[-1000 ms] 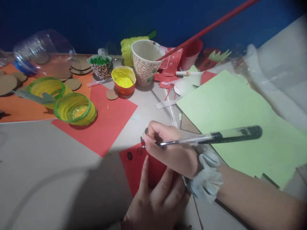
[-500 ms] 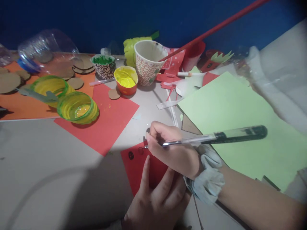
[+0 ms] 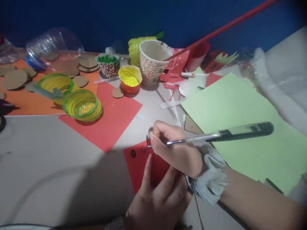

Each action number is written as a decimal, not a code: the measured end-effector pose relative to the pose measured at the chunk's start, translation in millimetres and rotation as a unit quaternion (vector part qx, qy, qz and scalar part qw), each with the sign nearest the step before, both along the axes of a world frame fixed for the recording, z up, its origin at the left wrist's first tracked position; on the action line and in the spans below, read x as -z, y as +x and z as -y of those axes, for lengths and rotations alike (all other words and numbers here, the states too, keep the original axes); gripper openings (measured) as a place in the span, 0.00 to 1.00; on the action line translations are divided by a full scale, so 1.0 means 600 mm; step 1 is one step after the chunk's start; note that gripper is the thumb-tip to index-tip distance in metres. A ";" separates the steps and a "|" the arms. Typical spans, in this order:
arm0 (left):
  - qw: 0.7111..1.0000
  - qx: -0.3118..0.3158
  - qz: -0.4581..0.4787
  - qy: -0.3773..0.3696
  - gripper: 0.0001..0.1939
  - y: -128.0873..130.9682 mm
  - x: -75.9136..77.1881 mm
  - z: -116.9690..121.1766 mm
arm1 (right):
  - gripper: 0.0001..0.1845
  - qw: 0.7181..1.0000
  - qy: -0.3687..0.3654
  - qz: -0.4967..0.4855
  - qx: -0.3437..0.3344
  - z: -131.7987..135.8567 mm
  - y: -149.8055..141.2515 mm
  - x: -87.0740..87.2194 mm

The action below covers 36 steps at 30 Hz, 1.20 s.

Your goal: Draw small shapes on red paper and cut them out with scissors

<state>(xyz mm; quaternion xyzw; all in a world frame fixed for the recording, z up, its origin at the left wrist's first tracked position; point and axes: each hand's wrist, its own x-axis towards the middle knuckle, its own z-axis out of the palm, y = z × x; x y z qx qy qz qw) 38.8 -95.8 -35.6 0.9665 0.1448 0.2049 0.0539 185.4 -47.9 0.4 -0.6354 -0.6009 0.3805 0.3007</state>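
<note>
My right hand (image 3: 176, 150) is closed around a black gel pen (image 3: 220, 135), whose tip points left onto a small dark red sheet of paper (image 3: 134, 167). Beside the tip lies a thin drawn circle (image 3: 143, 149). A dark filled mark (image 3: 133, 153) with lighter spots sits to its left. My left hand (image 3: 159, 198) lies flat across the lower part of the red sheet, fingers spread and pressing on it. The right forearm, with a pale scrunchie (image 3: 209, 179) at the wrist, partly covers the sheet's right side.
Yellow-green plastic rings (image 3: 82, 107) stand on a larger red sheet (image 3: 120, 118). Behind are a yellow paint cup (image 3: 130, 83), a green paint cup (image 3: 109, 68) and a patterned paper cup (image 3: 152, 68) holding a red stick. A pale green sheet (image 3: 249, 124) lies right; a clear bottle (image 3: 57, 48) lies back left.
The circle beside the pen tip looks more clearly outlined, and the tip is now at its right side. The whole view has shifted slightly; my left hand stays on the sheet.
</note>
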 end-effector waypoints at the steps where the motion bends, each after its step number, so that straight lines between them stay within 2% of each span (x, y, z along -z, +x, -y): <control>1: 1.000 -0.002 0.007 0.002 0.18 0.001 0.000 0.000 | 0.13 1.000 -0.003 -0.003 -0.002 -0.001 0.001 -0.001; 3: 1.000 -0.016 0.022 0.010 0.14 0.004 0.001 0.001 | 0.13 1.000 -0.013 -0.024 -0.014 -0.001 0.002 -0.002; 9: 0.993 -0.063 0.094 0.032 0.11 0.018 0.002 0.001 | 0.14 0.994 -0.012 -0.110 0.004 0.006 0.004 0.005; 14: 0.989 -0.062 0.127 0.031 0.11 0.022 0.010 0.002 | 0.14 0.999 -0.019 -0.051 0.001 0.010 -0.001 0.003; 21: 0.990 -0.059 0.123 0.033 0.11 0.020 0.015 0.001 | 0.12 0.992 -0.071 -0.099 -0.019 0.013 -0.006 -0.014; 25: 0.990 -0.060 0.118 0.040 0.10 0.021 0.015 0.000 | 0.15 0.997 -0.051 -0.047 -0.021 0.008 -0.005 -0.015; 36: 0.993 -0.049 0.104 0.020 0.11 0.016 0.010 0.001 | 0.13 0.999 -0.015 -0.005 -0.040 0.008 -0.003 -0.011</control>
